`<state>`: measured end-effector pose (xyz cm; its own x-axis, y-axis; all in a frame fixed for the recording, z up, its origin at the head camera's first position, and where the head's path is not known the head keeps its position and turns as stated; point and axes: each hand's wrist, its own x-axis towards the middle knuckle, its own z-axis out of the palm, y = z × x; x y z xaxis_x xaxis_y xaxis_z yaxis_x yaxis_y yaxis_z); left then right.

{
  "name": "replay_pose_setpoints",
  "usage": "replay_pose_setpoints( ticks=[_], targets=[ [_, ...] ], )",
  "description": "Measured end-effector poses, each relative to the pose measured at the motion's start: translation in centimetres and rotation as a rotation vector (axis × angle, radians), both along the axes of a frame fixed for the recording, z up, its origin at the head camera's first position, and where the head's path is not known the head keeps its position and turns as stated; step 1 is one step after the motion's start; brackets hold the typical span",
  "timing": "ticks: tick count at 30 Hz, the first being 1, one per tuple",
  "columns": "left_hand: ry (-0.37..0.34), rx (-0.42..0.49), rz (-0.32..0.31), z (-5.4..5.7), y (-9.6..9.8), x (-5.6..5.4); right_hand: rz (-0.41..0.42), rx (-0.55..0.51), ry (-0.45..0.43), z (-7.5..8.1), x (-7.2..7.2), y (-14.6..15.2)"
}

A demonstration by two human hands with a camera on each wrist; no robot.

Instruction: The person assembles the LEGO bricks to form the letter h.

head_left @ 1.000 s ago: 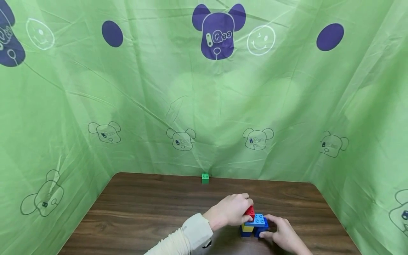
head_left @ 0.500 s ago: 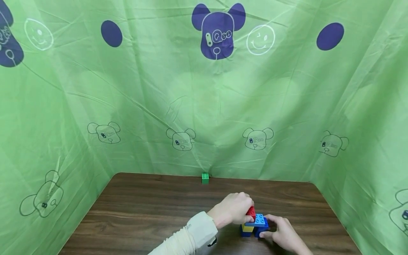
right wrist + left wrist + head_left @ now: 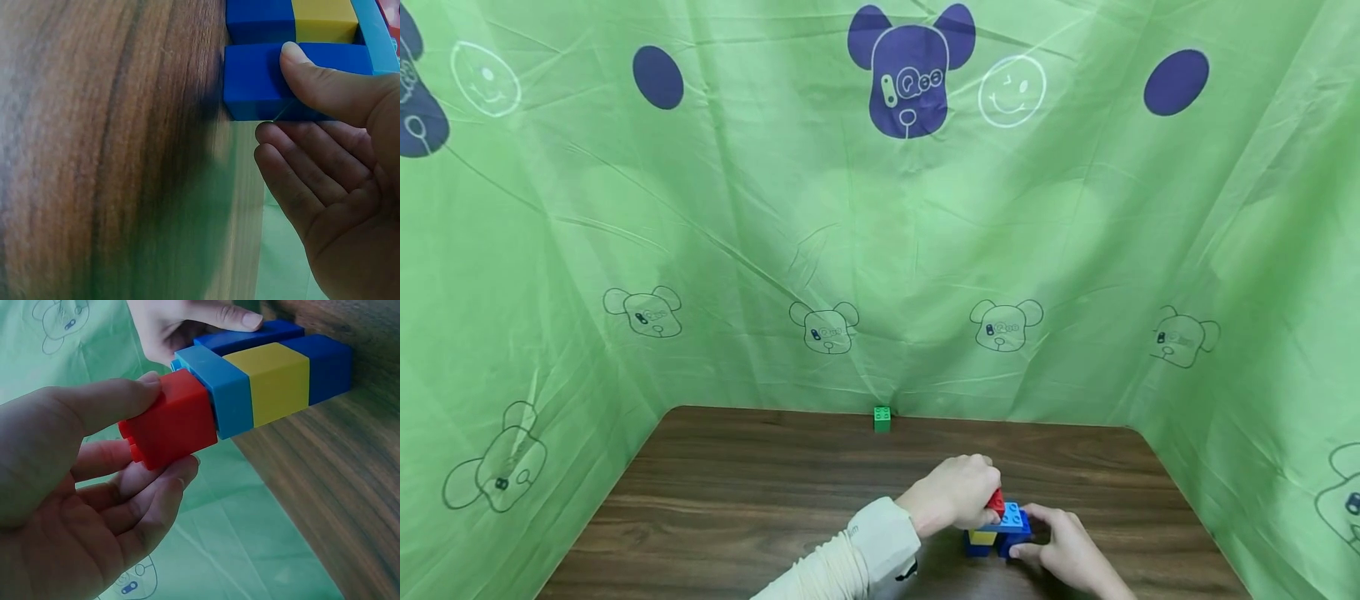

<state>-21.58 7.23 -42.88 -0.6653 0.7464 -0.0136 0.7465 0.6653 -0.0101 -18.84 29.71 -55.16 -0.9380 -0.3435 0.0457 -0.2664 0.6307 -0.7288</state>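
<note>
Between thumb and fingers my left hand point(image 3: 958, 493) pinches a red toy brick point(image 3: 178, 422), at the top of a small brick structure. In the left wrist view the red brick sits right at the upper face of a light blue brick point(image 3: 230, 397), slightly tilted to it, with a narrow dark gap along one side. Below that come a yellow brick point(image 3: 275, 381) and a dark blue brick point(image 3: 329, 365). A second, all dark blue column point(image 3: 256, 78) supports the light blue brick's right end. My right hand point(image 3: 1067, 550) grips this column, thumb on its near face.
The structure stands on a dark wood-grain table point(image 3: 760, 500), right of the middle. A green brick point(image 3: 882, 419) sits at the table's back edge. Green printed cloth point(image 3: 917, 250) encloses the back and both sides.
My left hand has shifted slightly to the right with the red brick, over the light blue brick. The right hand keeps its hold on the dark blue column and has hardly moved.
</note>
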Motion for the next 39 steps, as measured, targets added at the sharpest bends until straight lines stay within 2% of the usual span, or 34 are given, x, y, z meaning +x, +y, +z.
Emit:
replay_pose_setpoints(
  ticks=[8,15,19,23,29,36,39],
  targets=[
    [-0.030,0.023,0.007,0.2,0.1,-0.1,0.010,0.003,0.031,-0.1,-0.2,0.3],
    [-0.070,0.110,0.020,-0.7,-0.2,-0.3,-0.005,0.022,0.011,0.0,-0.3,0.4],
    [-0.138,0.159,0.057,-1.2,-0.3,-0.3,-0.016,0.026,0.022,-0.1,-0.1,0.3],
    [-0.171,0.181,0.108,-1.6,-0.4,0.0,-0.016,0.022,0.054,-0.3,0.1,0.2],
    [-0.183,0.180,0.145,-1.7,-0.3,0.2,-0.014,0.013,0.053,-0.6,0.0,0.2],
    [-0.192,0.164,0.145,-1.5,-0.4,0.3,-0.031,0.049,-0.019,-0.5,0.0,0.1],
    [-0.175,0.170,0.129,-1.5,-0.5,0.2,-0.039,0.065,0.022,-0.3,0.1,0.1]
  ],
)
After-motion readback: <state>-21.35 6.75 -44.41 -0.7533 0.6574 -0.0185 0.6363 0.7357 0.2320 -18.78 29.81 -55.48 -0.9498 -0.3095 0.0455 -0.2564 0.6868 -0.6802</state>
